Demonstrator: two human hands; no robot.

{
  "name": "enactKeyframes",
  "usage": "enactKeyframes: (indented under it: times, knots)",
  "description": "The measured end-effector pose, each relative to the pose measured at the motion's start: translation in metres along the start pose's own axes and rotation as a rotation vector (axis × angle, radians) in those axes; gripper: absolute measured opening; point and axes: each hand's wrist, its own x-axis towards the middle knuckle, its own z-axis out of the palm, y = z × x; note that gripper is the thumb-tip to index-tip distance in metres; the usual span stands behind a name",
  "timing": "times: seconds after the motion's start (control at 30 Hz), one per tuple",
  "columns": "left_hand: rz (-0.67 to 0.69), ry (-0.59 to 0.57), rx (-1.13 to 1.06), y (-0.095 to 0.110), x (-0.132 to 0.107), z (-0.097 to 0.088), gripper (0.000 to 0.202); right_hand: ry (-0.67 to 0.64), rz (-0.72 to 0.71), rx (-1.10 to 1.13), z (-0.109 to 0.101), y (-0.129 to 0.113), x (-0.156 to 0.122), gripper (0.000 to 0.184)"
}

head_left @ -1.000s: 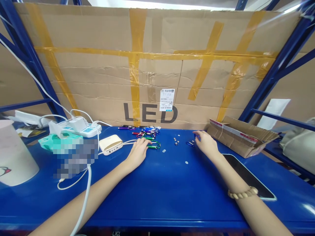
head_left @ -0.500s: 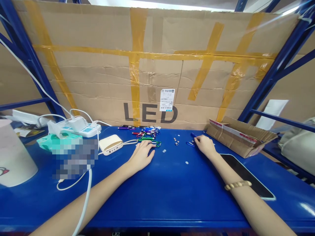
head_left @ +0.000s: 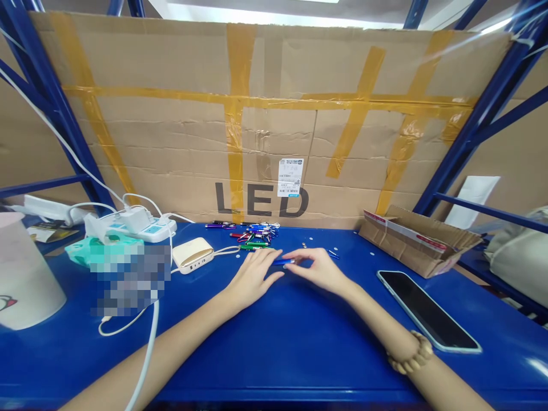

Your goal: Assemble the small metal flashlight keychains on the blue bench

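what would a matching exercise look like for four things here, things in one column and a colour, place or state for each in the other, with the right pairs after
Things
1. phone
2. blue tube
3. bracelet
4. power bank

Descriptions
a. made of beads
b. cream-coloured
c. lying flat with its dark screen up
d. between the left hand and the right hand

Right pairs
1-c
2-d
3-a
4-b

Bright light from above; glare on blue table (head_left: 536,363), lower right; coloured pile (head_left: 259,229) perhaps soft
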Motion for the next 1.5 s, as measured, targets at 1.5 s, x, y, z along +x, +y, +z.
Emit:
enactKeyframes:
  times: [1.5]
  knots:
    - [-0.362, -0.039, -0.353, 0.014, -0.001, -0.005, 0.029, 0.192, -0.252, -0.411, -0.004, 0.004, 0.002, 0.012]
